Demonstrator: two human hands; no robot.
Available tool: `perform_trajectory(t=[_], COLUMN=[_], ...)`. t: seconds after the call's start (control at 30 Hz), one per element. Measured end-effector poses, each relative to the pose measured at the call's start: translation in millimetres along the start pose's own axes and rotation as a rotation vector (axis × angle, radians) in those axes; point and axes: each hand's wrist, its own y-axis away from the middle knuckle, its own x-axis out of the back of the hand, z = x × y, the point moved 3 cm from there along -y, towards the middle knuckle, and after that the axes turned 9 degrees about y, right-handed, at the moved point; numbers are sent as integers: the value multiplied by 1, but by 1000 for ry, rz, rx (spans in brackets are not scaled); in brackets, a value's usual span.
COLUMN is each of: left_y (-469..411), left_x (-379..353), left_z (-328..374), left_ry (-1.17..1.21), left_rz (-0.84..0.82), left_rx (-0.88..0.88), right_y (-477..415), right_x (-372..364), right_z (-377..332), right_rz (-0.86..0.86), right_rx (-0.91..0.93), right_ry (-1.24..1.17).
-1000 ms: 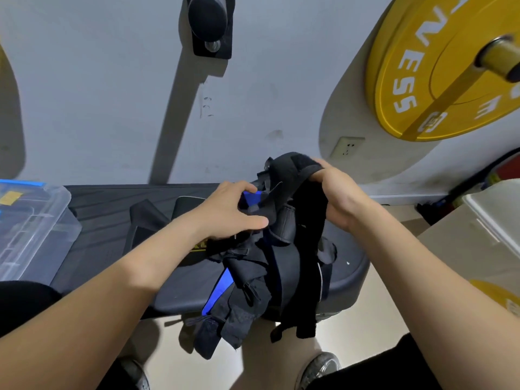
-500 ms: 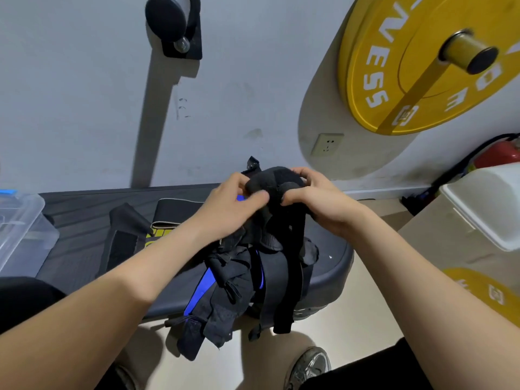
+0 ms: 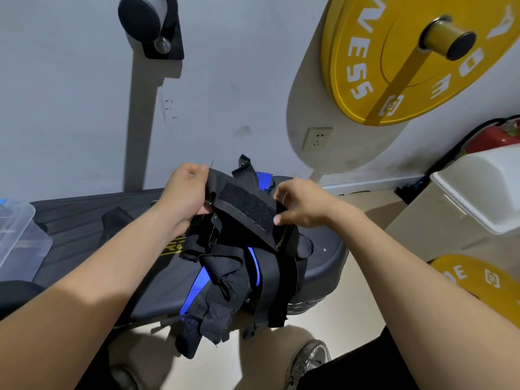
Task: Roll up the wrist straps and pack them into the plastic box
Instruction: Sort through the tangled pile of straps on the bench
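Left hand (image 3: 185,195) grip and right hand (image 3: 301,205) grip each hold one end of a black wrist strap (image 3: 244,209) above the surface (image 3: 84,215); plastic box (image 3: 14,232) at left.

The wrist straps (image 3: 244,212) are held between the left hand (image 3: 183,192) and the right hand (image 3: 301,204), over the right end of the bench (image 3: 84,212). The plastic box (image 3: 14,229) is seen at the bench's left. A weight plate (image 3: 394,66) is hung on the wall behind, above a bin (image 3: 478,187) at the right.

Hands (image 3: 184,192) parted, stretching the wrist strap (image 3: 244,209) flat.
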Motion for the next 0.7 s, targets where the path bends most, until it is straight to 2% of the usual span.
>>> perform_trajectory(t=[0.13, 0.2, 0.27, 0.3, 0.33, 0.43, 0.47, 0.53, 0.6, 0.7], left_y=[-1, -3, -1, 1, 2, 3, 5, 16, 28, 46], left_x=[3, -1, -8, -10, -10, -1, 2, 7, 6, 0], left_z=[-3, -5, -4, -5, -7, -15, -21, -35, -49, -73], left_ry=[-59, 27, 85, 36, -110, -910, -1096, -1288, -1375, -1455], left_rz=[-15, -112, -251, -290, -298, -271, -289, -396, -521, -579], left_rx=[65, 129, 164, 169, 148, -48, -46, 83, 218, 280], right_y=[-4, -2, 0, 3, 6, 19, 23, 31, 38, 45], right_x=[5, 7, 10, 12, 14, 6, -2, -24, -54, -96], right_z=[-1, 0, 5, 6, 5, -21, -34, -62, -82, -86], right_rz=[149, 223, 329, 380, 398, 266, 205, 95, -47, -259], right_rx=[-5, -53, -166, -229, -279, -282, -238, -106, 64, 167], right_ry=[-146, -165, -119, -49, 48, 242, 263, 299, 321, 548])
